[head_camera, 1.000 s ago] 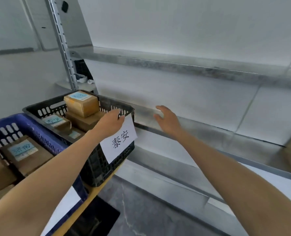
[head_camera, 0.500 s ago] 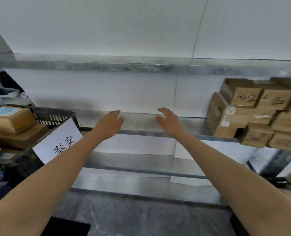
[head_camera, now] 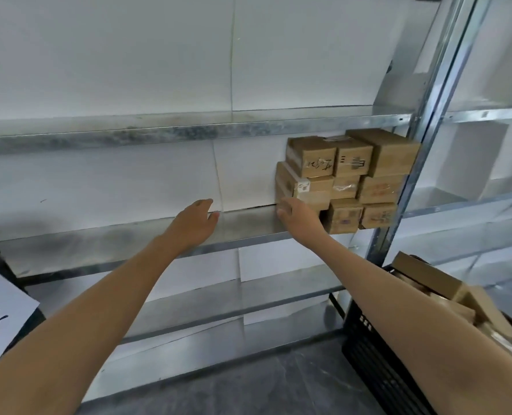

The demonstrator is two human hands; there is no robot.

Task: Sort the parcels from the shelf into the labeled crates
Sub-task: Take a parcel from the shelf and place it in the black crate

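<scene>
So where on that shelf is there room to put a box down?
The middle shelf is bare from its left end up to the stack of parcels; only the left hand hovers there. The lower shelf is bare too. It is crowded at the right end, where parcels pile against the metal post, and in the black crate.

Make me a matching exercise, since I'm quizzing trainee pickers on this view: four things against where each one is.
Things:
1. left hand
2. right hand
3. parcel stack
4. black crate

Places:
A. right end of the shelf
B. lower right corner of the view
C. over bare shelf board, fingers straight
D. at the stack's lower left edge

Pairs: 1-C, 2-D, 3-A, 4-B
</scene>
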